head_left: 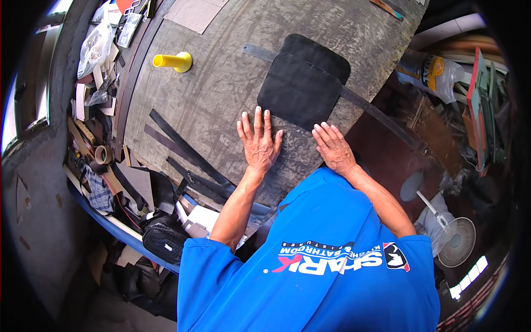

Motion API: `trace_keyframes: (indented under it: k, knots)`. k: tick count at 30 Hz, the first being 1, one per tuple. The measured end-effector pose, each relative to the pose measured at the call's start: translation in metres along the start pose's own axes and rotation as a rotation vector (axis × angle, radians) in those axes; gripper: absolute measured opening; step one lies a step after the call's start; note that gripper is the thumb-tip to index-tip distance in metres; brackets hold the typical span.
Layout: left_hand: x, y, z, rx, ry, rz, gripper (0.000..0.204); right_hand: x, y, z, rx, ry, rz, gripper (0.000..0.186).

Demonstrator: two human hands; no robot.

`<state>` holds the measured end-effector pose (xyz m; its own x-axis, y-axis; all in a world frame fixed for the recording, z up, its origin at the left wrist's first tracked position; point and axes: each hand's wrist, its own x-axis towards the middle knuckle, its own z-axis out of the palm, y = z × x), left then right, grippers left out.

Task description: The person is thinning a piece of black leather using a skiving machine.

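A black, leather-like flat piece (298, 94) with rounded corners lies on the worn work table (210, 94) in front of me. A long dark strap (376, 112) passes through slits in it; one end reaches past its left side, and the other hangs beyond the table's right edge. My left hand (259, 138) lies palm down, fingers spread, its fingertips at the piece's near left edge. Close to the near right corner, my right hand (334, 149) has its fingers stretched out by the table's edge. Neither hand holds anything.
Left of the piece stands a yellow flanged plastic tube (174, 62). Several black strips (191, 149) lie near my left forearm. Scraps and a tape roll (103, 155) crowd the left side. A fan (457, 242) is at the lower right, stacked boards (481, 110) above it.
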<state>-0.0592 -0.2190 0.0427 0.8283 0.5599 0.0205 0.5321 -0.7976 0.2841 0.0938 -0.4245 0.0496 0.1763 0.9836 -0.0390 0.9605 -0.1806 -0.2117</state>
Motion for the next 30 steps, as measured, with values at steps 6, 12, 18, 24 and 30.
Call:
trace_keyframes:
  k: [6, 12, 18, 24, 30]
  knots:
    - [-0.0015, 0.0005, -0.0015, -0.002, 0.006, 0.014, 0.065, -0.0031, -0.0002, 0.0026, 0.033, 0.029, -0.005, 0.054]
    - [-0.0008, -0.0027, -0.0017, 0.000, 0.028, 0.032, 0.064, -0.0001, 0.0006, 0.0002, 0.044, 0.043, -0.001, 0.055]
    - [0.0024, -0.0027, -0.0001, 0.018, 0.030, 0.038, 0.064, 0.0007, 0.0044, 0.0052, 0.263, 0.184, 0.079, 0.065]
    - [0.0014, -0.0012, 0.0007, 0.005, 0.042, 0.047, 0.062, -0.0024, 0.0021, 0.0063, 0.333, 0.219, 0.121, 0.065]
    - [-0.0006, -0.0026, -0.0004, 0.036, 0.026, 0.047, 0.062, -0.0023, -0.0051, 0.0010, 0.166, 0.015, 0.049, 0.056]
